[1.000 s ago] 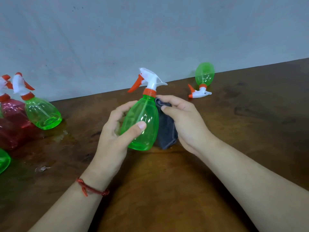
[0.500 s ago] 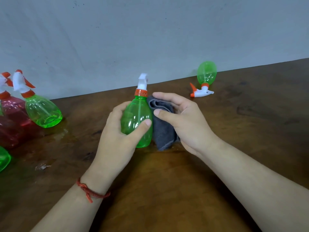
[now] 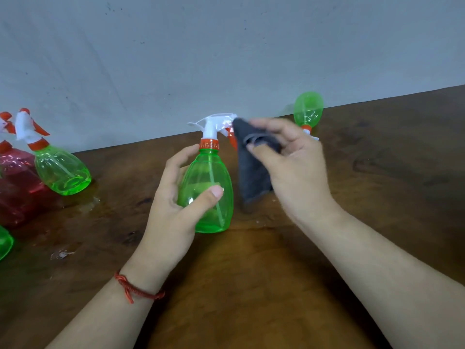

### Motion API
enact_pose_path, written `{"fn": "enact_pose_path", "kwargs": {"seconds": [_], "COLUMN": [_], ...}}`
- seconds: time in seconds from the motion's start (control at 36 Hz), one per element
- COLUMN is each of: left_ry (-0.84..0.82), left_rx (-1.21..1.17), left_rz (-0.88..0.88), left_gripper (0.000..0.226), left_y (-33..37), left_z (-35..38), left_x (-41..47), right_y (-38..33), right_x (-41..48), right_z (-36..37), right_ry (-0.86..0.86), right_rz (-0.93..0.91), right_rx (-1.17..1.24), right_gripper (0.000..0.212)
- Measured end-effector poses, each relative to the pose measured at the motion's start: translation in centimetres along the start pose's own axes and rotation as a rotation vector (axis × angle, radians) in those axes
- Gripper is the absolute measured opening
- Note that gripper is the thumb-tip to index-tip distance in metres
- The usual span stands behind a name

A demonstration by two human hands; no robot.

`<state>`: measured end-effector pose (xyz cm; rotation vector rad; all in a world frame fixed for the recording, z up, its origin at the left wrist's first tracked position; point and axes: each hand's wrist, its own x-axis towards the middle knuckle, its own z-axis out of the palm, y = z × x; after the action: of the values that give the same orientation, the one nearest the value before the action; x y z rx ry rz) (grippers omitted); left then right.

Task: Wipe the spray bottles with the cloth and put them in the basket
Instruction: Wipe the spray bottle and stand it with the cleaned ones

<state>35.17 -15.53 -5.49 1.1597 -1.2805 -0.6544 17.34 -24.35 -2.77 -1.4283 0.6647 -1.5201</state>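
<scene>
The green spray bottle (image 3: pixel 206 187) being wiped stands upright near the middle of the wooden counter (image 3: pixel 251 285), in front of the person; whether its base rests on the wood or hangs just above it cannot be told. It has a clear green body, an orange collar and a white trigger head whose nozzle end points to the right. The left hand (image 3: pixel 173 205) grips the body from the left, thumb across the front and the fingers (image 3: pixel 181 154) curled round the far side up near the collar. The right hand (image 3: pixel 297 170) (blurred by motion) is just to the bottle's right, its fingers and thumb pinching a dark grey cloth (image 3: pixel 254 177). The top of the cloth meets the nozzle and covers part of the orange trigger, and the rest hangs down beside the bottle's body. A red string bracelet (image 3: pixel 136 289) circles the left wrist. Behind the right hand a second green bottle (image 3: pixel 308 110) lies on its side close to the grey wall (image 3: pixel 226 46), base toward the wall, its head partly hidden by the hand. At the far left a third green bottle (image 3: pixel 61 170) sits tilted, right beside a red spray bottle (image 3: pixel 17 182), and the edge of another green one (image 3: pixel 3 244) shows at the frame's border. A small wet patch (image 3: pixel 60 254) glistens on the counter near them.
</scene>
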Motion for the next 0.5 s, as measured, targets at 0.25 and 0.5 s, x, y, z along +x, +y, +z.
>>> {"fn": "enact_pose_path", "kwargs": {"seconds": [0.25, 0.5], "left_ry": [-0.128, -0.124], "left_rx": [-0.024, -0.033], "left_rz": [0.021, 0.04], "left_gripper": [0.068, 0.061], "left_y": [0.4, 0.7], "left_z": [0.9, 1.3], "left_x": [-0.5, -0.2], "right_y": [0.3, 1.4], "right_x": [0.7, -0.7], "right_z": [-1.0, 0.3], "right_ry": [0.106, -0.303], "right_rz": [-0.308, -0.494], "right_rx": [-0.445, -0.725], "right_gripper": [0.039, 0.045]}}
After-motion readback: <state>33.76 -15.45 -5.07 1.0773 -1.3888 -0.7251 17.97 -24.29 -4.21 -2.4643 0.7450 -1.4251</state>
